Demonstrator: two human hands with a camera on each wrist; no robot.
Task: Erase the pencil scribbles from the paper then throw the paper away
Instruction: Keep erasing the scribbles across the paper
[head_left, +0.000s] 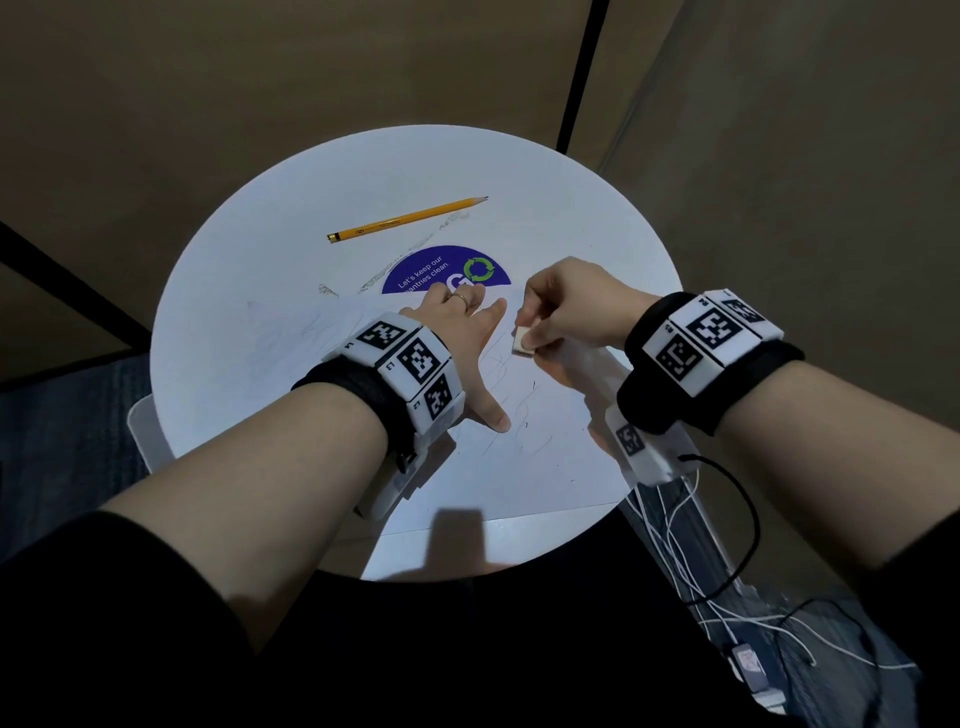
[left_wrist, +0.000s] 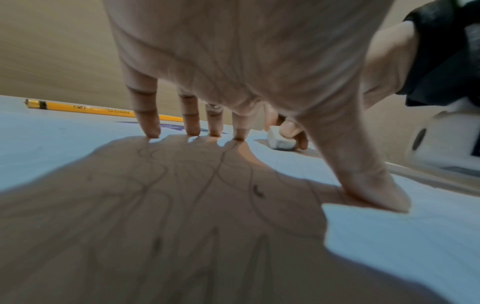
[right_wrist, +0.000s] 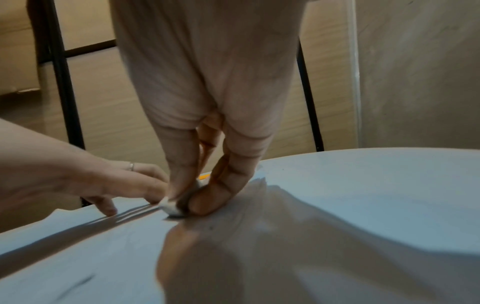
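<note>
A white sheet of paper (head_left: 519, 467) with thin pencil scribbles (head_left: 524, 410) lies on the round white table (head_left: 249, 249). My left hand (head_left: 467, 338) is spread flat on the sheet, fingertips and thumb pressing it down; the left wrist view shows the straight fingers (left_wrist: 192, 119) touching the paper (left_wrist: 389, 236). My right hand (head_left: 566, 312) pinches a small white eraser (head_left: 523, 343) between thumb and fingers and holds it against the paper just right of the left hand. In the right wrist view the eraser (right_wrist: 172, 206) touches the sheet (right_wrist: 91, 246).
A yellow pencil (head_left: 408, 220) lies on the far side of the table, also seen in the left wrist view as the pencil (left_wrist: 85, 108). A purple round sticker (head_left: 441, 273) sits mid-table, half under the paper. White cables (head_left: 685, 545) hang off the right edge. Wooden panels stand behind.
</note>
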